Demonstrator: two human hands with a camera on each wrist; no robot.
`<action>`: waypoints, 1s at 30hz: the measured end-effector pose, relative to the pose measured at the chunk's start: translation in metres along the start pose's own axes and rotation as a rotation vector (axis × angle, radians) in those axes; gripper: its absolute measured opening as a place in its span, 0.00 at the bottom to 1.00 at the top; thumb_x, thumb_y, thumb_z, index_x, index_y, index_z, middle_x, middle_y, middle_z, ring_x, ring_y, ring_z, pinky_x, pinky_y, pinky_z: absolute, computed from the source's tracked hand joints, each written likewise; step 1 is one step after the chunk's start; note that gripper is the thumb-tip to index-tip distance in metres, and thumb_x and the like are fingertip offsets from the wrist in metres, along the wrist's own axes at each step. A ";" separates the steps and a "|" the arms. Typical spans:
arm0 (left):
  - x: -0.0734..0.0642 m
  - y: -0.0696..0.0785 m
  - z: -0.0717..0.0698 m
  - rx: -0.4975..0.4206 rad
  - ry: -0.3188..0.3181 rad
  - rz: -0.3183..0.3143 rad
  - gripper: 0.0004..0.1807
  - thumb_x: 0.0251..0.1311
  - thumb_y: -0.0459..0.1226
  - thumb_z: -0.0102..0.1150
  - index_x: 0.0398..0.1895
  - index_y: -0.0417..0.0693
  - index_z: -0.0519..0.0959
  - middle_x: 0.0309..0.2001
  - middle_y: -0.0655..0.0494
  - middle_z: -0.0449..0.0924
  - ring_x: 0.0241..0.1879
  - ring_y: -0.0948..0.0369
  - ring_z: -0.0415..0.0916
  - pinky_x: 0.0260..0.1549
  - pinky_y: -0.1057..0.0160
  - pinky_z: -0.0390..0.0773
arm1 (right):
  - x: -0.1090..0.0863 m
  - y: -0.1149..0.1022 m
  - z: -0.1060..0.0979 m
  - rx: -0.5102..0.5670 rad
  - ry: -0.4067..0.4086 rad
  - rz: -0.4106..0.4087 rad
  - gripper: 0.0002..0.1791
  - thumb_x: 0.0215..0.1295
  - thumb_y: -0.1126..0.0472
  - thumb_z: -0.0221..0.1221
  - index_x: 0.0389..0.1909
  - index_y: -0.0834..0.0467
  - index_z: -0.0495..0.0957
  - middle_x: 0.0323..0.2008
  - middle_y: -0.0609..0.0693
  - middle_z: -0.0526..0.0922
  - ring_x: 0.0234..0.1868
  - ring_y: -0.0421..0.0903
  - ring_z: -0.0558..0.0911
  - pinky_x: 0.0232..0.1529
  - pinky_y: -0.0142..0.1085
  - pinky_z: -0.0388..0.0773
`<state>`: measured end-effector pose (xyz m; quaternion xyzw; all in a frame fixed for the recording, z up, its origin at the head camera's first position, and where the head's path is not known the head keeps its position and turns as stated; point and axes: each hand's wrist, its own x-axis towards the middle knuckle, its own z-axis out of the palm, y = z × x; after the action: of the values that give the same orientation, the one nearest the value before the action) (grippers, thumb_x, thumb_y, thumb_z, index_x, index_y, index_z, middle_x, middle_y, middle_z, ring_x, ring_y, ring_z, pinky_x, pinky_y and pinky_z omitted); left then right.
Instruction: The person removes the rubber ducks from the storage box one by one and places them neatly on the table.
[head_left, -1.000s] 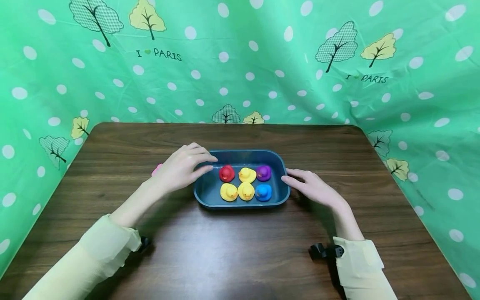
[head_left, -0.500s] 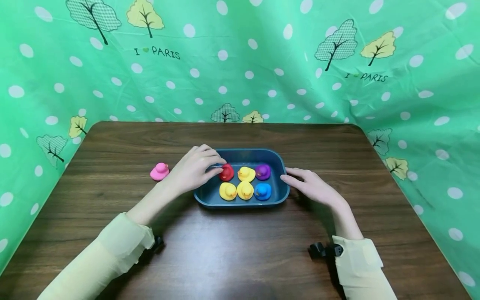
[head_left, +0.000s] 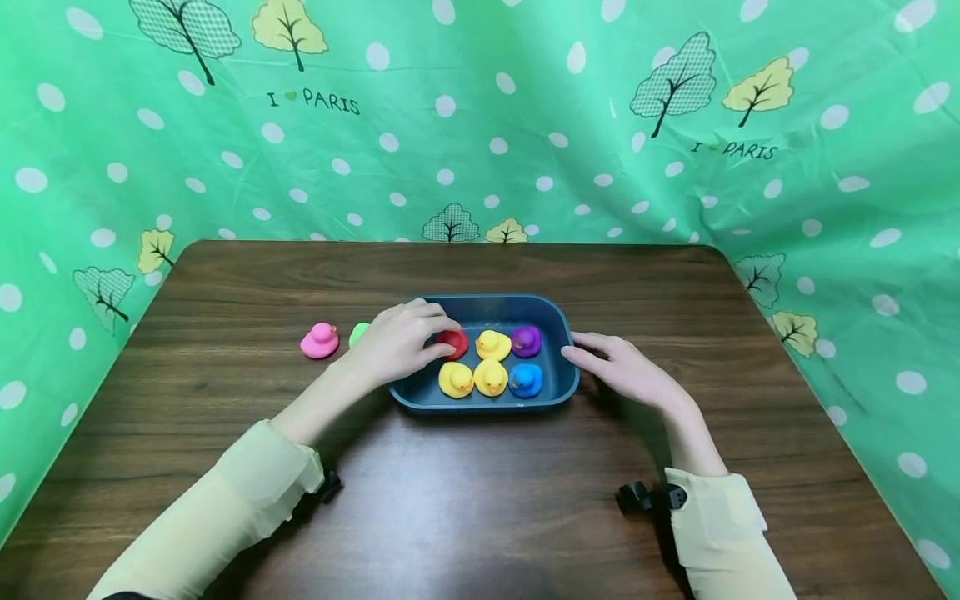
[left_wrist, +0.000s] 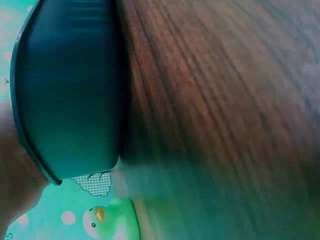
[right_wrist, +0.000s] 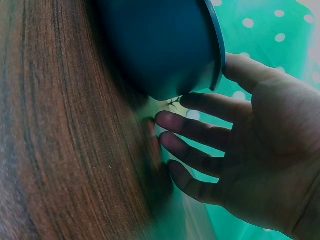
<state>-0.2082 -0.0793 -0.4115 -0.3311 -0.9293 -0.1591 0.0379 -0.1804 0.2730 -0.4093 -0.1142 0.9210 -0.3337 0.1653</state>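
A dark blue tray [head_left: 480, 406] stands on the table with several rubber ducks in it. My left hand [head_left: 401, 340] reaches over its left rim, thumb and fingers on either side of the red rubber duck [head_left: 452, 343], which is partly covered. At the right end, my right hand [head_left: 626, 367] holds the tray, thumb over the rim and index finger along the outer wall; the other fingers [right_wrist: 192, 152] stretch out beside it. Yellow ducks [head_left: 491, 377], a purple duck [head_left: 527, 340] and a blue duck [head_left: 526, 380] sit in the tray.
Left of the tray on the wooden table [head_left: 480, 500] sit a pink duck [head_left: 320, 340] and a green duck [left_wrist: 115, 220], half hidden behind the left hand in the head view. A green dotted curtain [head_left: 480, 108] hangs around the table's back and sides.
My left hand has moved right and in over the tray to the red duck. The pink duck, then the green one, came into view behind it. The right hand stays at the tray.
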 end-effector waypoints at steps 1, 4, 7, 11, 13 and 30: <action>0.000 0.000 0.001 0.004 0.000 -0.003 0.18 0.62 0.47 0.71 0.54 0.56 0.87 0.49 0.54 0.86 0.49 0.54 0.79 0.43 0.55 0.85 | 0.000 0.000 0.000 -0.003 0.000 0.001 0.35 0.77 0.36 0.50 0.75 0.53 0.68 0.71 0.59 0.75 0.74 0.61 0.71 0.71 0.64 0.68; 0.001 0.000 0.004 0.013 -0.001 -0.007 0.18 0.63 0.48 0.71 0.54 0.55 0.87 0.49 0.54 0.86 0.49 0.54 0.79 0.45 0.54 0.85 | 0.000 -0.001 0.000 -0.012 0.000 0.003 0.36 0.77 0.36 0.50 0.75 0.53 0.68 0.71 0.59 0.75 0.74 0.62 0.71 0.71 0.64 0.68; 0.001 0.000 0.006 0.021 -0.002 -0.012 0.19 0.63 0.48 0.70 0.55 0.55 0.86 0.49 0.54 0.86 0.50 0.54 0.80 0.48 0.54 0.85 | 0.000 -0.001 0.001 -0.011 -0.002 0.001 0.36 0.77 0.36 0.50 0.75 0.54 0.68 0.72 0.59 0.74 0.74 0.62 0.71 0.71 0.64 0.68; 0.001 0.000 0.009 0.023 0.008 -0.011 0.19 0.63 0.47 0.71 0.55 0.55 0.86 0.49 0.54 0.86 0.51 0.53 0.80 0.50 0.53 0.84 | 0.000 -0.001 0.001 -0.006 0.000 -0.003 0.35 0.77 0.37 0.50 0.75 0.54 0.68 0.72 0.60 0.74 0.74 0.62 0.71 0.71 0.64 0.68; 0.001 -0.001 0.010 0.025 0.015 -0.009 0.19 0.63 0.47 0.70 0.56 0.54 0.86 0.49 0.54 0.86 0.51 0.53 0.80 0.51 0.53 0.83 | 0.000 -0.001 0.000 -0.009 0.001 -0.006 0.35 0.77 0.37 0.50 0.75 0.54 0.68 0.72 0.60 0.74 0.74 0.62 0.71 0.72 0.64 0.68; 0.001 0.002 0.009 0.036 0.039 0.003 0.17 0.66 0.46 0.68 0.55 0.51 0.86 0.48 0.54 0.87 0.51 0.54 0.79 0.54 0.54 0.82 | 0.000 0.000 -0.001 -0.007 -0.008 -0.007 0.36 0.77 0.37 0.50 0.75 0.55 0.68 0.72 0.60 0.74 0.75 0.63 0.70 0.72 0.64 0.66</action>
<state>-0.2074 -0.0750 -0.4192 -0.3288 -0.9305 -0.1489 0.0624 -0.1811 0.2732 -0.4090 -0.1195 0.9211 -0.3305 0.1673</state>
